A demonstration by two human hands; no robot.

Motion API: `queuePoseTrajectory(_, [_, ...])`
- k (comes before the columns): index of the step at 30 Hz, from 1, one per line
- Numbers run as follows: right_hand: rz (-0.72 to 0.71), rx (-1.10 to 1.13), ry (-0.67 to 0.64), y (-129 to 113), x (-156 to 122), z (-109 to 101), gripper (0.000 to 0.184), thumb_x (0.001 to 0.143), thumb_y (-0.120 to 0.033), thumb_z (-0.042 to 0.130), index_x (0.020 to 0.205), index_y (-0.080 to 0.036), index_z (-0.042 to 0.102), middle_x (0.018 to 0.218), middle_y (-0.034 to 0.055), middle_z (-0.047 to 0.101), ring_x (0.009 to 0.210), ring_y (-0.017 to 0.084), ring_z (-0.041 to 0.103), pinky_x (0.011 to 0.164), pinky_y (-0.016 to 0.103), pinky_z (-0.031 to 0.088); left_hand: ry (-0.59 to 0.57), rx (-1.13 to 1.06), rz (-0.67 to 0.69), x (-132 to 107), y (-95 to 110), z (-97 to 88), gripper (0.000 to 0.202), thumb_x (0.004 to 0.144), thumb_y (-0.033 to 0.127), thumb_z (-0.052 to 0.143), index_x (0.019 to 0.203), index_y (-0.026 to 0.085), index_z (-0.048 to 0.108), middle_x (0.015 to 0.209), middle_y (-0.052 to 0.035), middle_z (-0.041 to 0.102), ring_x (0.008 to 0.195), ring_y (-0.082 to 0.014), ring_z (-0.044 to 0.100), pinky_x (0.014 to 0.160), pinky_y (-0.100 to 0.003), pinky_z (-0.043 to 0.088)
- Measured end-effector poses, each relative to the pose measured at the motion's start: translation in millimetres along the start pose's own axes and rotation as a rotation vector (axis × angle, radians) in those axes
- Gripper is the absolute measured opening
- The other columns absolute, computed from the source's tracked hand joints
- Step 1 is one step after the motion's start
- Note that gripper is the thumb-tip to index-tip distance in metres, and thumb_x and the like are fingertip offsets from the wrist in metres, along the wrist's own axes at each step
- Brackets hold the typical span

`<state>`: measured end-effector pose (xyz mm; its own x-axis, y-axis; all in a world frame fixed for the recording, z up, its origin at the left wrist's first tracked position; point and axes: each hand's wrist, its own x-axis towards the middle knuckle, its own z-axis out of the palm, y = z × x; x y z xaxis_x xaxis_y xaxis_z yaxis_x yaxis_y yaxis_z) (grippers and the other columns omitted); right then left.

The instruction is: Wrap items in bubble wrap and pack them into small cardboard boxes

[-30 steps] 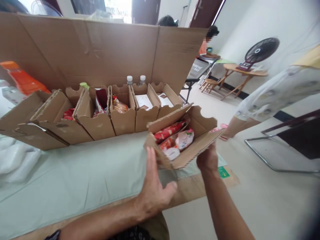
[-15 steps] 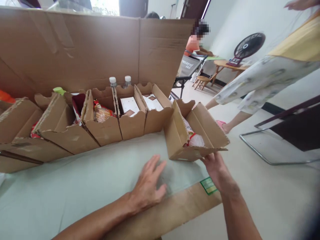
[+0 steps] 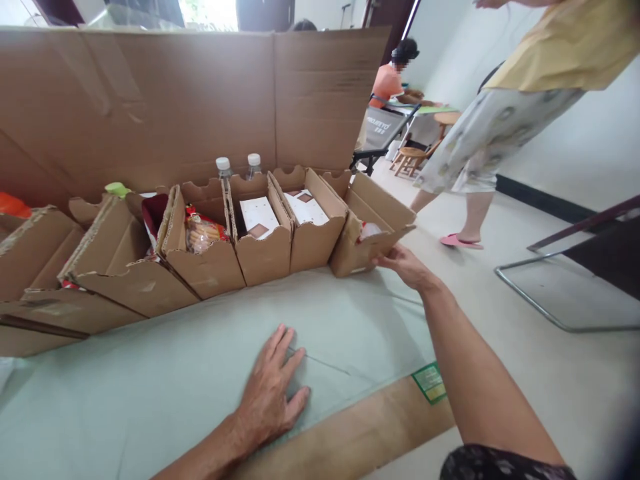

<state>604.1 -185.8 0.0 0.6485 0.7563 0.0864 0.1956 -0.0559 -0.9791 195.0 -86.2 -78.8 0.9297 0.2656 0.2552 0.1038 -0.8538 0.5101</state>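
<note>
The row of boxes (image 3: 207,270) is matt cardboard, its cut edges rough. Behind the row, a cardboard panel (image 3: 200,100) carries glossy tape (image 3: 120,80); in front lies a smooth, cloth-like cover (image 3: 200,360); to its right stands shiny metal tubing (image 3: 600,329).

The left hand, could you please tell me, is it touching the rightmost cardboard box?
Apart. The head view plainly shows a stretch of pale green cloth between the left hand and the rightmost cardboard box.
</note>
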Motion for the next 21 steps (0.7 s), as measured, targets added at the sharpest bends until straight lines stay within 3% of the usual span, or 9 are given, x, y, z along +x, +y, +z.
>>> queuePoseTrajectory(3, [0.002,0.012,-0.026,1,25,7,0.064,0.054,-0.045,0.093,0.109,-0.023,0.071,0.111,0.0067,0.079,0.110,0.028,0.069,0.106,0.050,0.053,0.009,-0.006,-0.013,0,-1,0.8,0.054,0.087,0.024,0.067,0.140,0.017,0.064,0.166,-0.0193,0.042,0.158,-0.0429,0.028,0.117,-0.067,0.044])
queuePoseTrajectory(6, [-0.004,-0.007,-0.023,4,25,10,0.063,0.056,-0.041,0.090,0.113,-0.023,0.071,0.113,0.0066,0.078,0.108,0.026,0.070,0.102,0.047,0.054,0.041,-0.023,-0.011,-2,-1,2.7,0.053,0.087,0.022,0.065,0.140,0.017,0.063,0.166,-0.0193,0.041,0.159,-0.0421,0.028,0.118,-0.067,0.044])
queuePoseTrajectory(9, [-0.055,-0.158,0.294,-2,1,15,0.049,0.064,-0.039,0.084,0.108,-0.020,0.072,0.099,0.0063,0.078,0.094,0.025,0.071,0.089,0.045,0.059,0.058,-0.046,-0.006,-2,-1,2.5,0.055,0.087,0.021,0.064,0.141,0.016,0.061,0.166,-0.0203,0.041,0.159,-0.0417,0.027,0.117,-0.067,0.044])
queuePoseTrajectory(11, [-0.158,-0.278,0.571,-18,-19,29,0.033,0.075,-0.039,0.075,0.101,-0.019,0.072,0.085,0.0046,0.076,0.080,0.023,0.071,0.078,0.041,0.060,0.054,-0.066,-0.008,-2,-1,1.2,0.055,0.087,0.021,0.064,0.142,0.015,0.061,0.166,-0.0204,0.041,0.159,-0.0413,0.027,0.117,-0.067,0.044])
queuePoseTrajectory(12, [-0.226,-0.332,0.628,-30,-27,40,0.028,0.081,-0.038,0.070,0.102,-0.019,0.072,0.081,0.0037,0.074,0.074,0.021,0.070,0.074,0.039,0.060,0.051,-0.079,-0.011,-1,-1,0.6,0.055,0.087,0.021,0.063,0.142,0.015,0.061,0.166,-0.0200,0.042,0.159,-0.0409,0.027,0.118,-0.066,0.044])
queuePoseTrajectory(13, [-0.293,-0.393,0.603,-44,-33,54,0.027,0.085,-0.036,0.066,0.106,-0.019,0.073,0.080,0.0032,0.074,0.070,0.019,0.069,0.072,0.036,0.059,0.048,-0.093,-0.017,-1,-2,0.2,0.055,0.087,0.022,0.063,0.142,0.015,0.060,0.166,-0.0196,0.042,0.160,-0.0406,0.027,0.119,-0.066,0.043])
queuePoseTrajectory(15, [-0.380,-0.577,0.381,-74,-33,87,0.038,0.089,-0.033,0.063,0.125,-0.022,0.069,0.083,0.0015,0.076,0.066,0.017,0.067,0.071,0.033,0.057,0.052,-0.123,-0.037,0,-2,0.4,0.058,0.088,0.023,0.063,0.145,0.015,0.058,0.166,-0.0191,0.042,0.160,-0.0402,0.026,0.121,-0.066,0.040])
queuePoseTrajectory(17, [-0.344,-0.822,0.175,-102,-21,119,0.051,0.090,-0.028,0.062,0.140,-0.025,0.062,0.085,0.0009,0.077,0.073,0.020,0.069,0.075,0.034,0.055,0.068,-0.148,-0.063,0,-2,1.7,0.066,0.087,0.022,0.062,0.151,0.014,0.051,0.166,-0.0199,0.042,0.160,-0.0402,0.025,0.122,-0.067,0.038])
queuePoseTrajectory(21, [-0.173,-1.153,0.089,-129,1,152,0.027,0.090,-0.024,0.059,0.112,-0.023,0.075,0.091,0.0079,0.080,0.087,0.027,0.074,0.075,0.033,0.050,0.140,-0.209,-0.114,1,-2,5.0,0.082,0.082,0.017,0.060,0.161,0.011,0.035,0.167,-0.0224,0.039,0.160,-0.0398,0.026,0.124,-0.066,0.036])
